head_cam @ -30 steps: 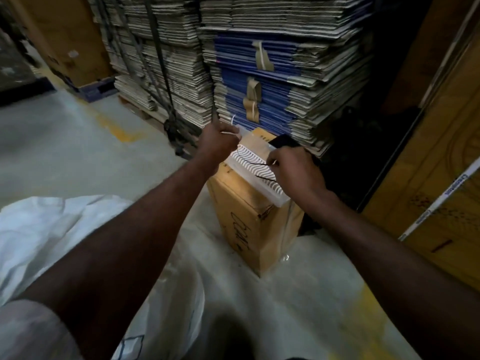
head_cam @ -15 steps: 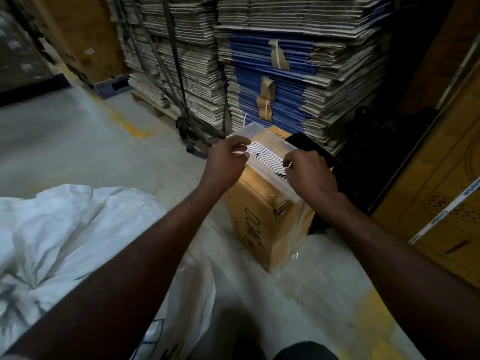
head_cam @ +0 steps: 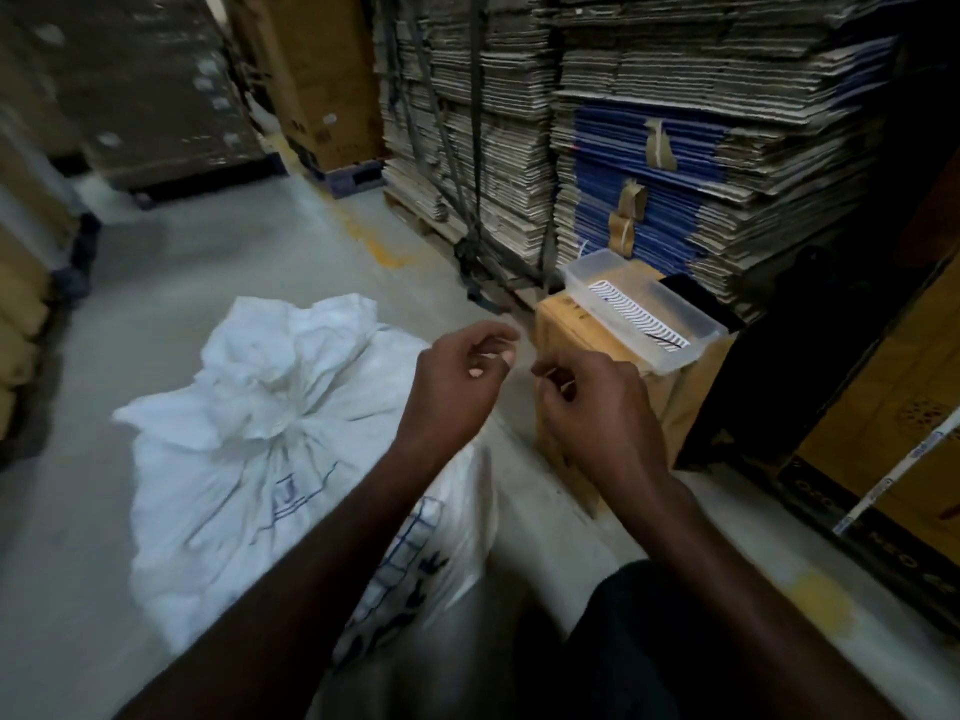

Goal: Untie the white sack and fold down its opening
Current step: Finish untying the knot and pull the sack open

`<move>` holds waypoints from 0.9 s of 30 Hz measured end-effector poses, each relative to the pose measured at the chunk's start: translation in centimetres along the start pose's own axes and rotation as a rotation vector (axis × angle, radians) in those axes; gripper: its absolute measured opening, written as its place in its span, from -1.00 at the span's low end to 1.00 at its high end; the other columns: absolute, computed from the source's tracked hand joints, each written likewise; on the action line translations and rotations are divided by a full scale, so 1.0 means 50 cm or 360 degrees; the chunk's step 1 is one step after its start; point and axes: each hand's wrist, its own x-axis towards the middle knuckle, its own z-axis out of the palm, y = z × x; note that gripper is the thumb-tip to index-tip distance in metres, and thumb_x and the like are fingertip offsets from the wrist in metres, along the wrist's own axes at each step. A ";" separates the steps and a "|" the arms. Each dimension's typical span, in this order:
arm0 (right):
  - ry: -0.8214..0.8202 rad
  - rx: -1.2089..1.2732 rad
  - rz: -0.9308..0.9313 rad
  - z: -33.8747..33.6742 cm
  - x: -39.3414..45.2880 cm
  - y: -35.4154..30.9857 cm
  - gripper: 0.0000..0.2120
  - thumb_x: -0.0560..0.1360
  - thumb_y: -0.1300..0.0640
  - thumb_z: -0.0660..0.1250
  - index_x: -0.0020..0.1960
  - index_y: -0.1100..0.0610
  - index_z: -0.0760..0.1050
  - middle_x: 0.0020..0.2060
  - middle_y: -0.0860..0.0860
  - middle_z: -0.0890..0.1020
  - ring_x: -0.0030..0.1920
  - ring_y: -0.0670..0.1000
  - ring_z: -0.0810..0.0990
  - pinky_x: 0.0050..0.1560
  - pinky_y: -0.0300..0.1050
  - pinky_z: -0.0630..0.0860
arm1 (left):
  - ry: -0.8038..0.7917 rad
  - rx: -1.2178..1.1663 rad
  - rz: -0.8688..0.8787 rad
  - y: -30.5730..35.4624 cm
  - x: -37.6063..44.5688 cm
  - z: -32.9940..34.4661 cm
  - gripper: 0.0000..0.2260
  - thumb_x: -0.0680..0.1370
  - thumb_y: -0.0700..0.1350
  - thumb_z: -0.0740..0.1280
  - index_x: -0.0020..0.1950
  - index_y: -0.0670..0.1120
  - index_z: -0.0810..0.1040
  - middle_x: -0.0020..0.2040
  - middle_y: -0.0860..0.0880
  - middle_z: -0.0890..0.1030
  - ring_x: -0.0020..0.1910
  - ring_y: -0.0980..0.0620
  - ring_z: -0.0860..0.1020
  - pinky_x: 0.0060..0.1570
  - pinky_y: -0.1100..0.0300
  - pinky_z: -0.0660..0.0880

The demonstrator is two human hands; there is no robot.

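The white woven sack (head_cam: pixel 244 475) stands on the grey floor at lower left. Its neck (head_cam: pixel 288 407) is bunched and tied, with the crumpled top flaring above the knot. My left hand (head_cam: pixel 457 387) hovers in the air just right of the sack top, fingers loosely curled, and I see nothing in it. My right hand (head_cam: pixel 597 407) hangs beside it in front of a cardboard box, also loosely curled with nothing visible in it. Neither hand touches the sack. My left forearm crosses over the sack's lower right part.
A brown cardboard box (head_cam: pixel 566 324) stands right of the sack with a clear plastic tray (head_cam: pixel 582 270) on top. Strapped stacks of flattened cartons (head_cam: pixel 649 148) rise behind. Dark and wooden panels (head_cam: pixel 883 397) close the right side. Open floor lies to the left.
Both hands have left the plastic tray and pulled back toward me. My view has swung left and down, so the tied sack top now shows.
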 end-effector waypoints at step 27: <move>-0.0303 0.0421 -0.0580 0.386 -0.058 -0.426 -0.77 0.56 0.32 0.39 0.10 0.09 0.71 -0.10 -0.02 0.77 -0.11 -0.06 0.72 -0.01 -0.09 0.65 | 0.0877 0.0241 -0.0298 -0.188 -0.249 -0.499 -0.83 0.64 -0.25 0.40 0.12 -0.02 0.74 -0.02 0.15 0.75 -0.03 0.22 0.69 -0.06 0.44 0.53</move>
